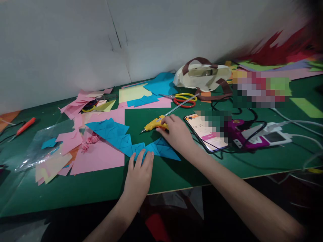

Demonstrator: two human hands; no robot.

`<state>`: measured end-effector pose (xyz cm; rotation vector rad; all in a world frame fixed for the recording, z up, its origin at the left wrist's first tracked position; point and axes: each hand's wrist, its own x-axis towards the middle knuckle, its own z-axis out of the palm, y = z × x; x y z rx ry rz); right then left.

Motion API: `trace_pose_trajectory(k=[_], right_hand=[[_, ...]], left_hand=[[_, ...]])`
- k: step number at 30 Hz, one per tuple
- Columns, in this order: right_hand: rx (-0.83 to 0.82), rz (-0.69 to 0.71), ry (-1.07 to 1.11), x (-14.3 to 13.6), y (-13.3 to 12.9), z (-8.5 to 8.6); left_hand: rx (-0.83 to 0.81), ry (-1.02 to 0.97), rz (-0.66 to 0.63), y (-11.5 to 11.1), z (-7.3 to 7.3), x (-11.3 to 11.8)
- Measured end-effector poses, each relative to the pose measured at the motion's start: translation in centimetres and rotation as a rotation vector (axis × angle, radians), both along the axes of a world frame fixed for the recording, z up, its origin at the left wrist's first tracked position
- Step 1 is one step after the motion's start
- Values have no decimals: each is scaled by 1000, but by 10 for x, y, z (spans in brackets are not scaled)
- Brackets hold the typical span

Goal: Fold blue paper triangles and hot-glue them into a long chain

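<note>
A curved chain of folded blue paper pieces (123, 141) lies on the green table, its left end over a pink sheet (101, 158). My left hand (141, 168) rests on the chain's lower middle, palm down, fingers slightly apart. Above the chain's right part, my right hand (174, 131) has its fingers curled round the back of a yellow glue gun (154, 123). The gun's metal tip points left and down, with a glue stick (180, 105) sticking out behind. The fingertips under the gun are partly hidden.
A lit phone (202, 129) and a purple power strip (242, 134) with cables are at the right. Scissors (185, 100) and a cream bag (204, 77) stand behind. Pink scraps (69, 143), small pink paper flowers (91, 139) and an orange-red tool (26, 126) are at the left.
</note>
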<state>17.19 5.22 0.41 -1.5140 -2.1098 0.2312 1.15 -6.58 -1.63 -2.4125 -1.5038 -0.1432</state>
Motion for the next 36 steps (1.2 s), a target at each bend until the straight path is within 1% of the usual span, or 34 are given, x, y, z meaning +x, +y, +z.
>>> trace_pose_trajectory(k=[1,2,3,6,7,9,13,16,19,21,24,27,29,33,36], right_hand=[[37,-71,-28,4,4,-1],[31,-120,-55,7,8,-3],[-19,-136,-74,10,12,-5],[-223,-52,-51,17,21,-10],[-266,-25,-33,17,23,-11],[-299,-9,-11,18,24,-11],[-279,-17,18,18,19,-9],[-268,-23,98,21,15,-8],[-249,14,183,27,10,-8],[-225,42,192,31,5,-7],[-202,71,62,35,-2,-5],[-172,70,-70,36,-6,-4],[-181,42,-95,35,-8,-3],[-272,-27,-122,30,-12,2],[-294,-27,-154,26,-15,7]], left_hand=[[3,7,1,-1,0,1],[4,11,1,-2,1,1],[4,12,3,-3,1,2],[6,10,21,-5,0,3],[13,12,25,-6,0,3],[34,31,20,-7,-1,3],[54,82,-7,-6,0,4],[42,93,-21,-5,-1,3],[34,84,-33,-4,-2,2],[30,80,-39,-3,-3,1],[38,99,-48,-2,-3,0],[50,114,-43,-1,-2,0],[50,111,-45,-1,-1,-1],[35,91,-38,-2,0,-1],[31,96,-22,-2,0,-1]])
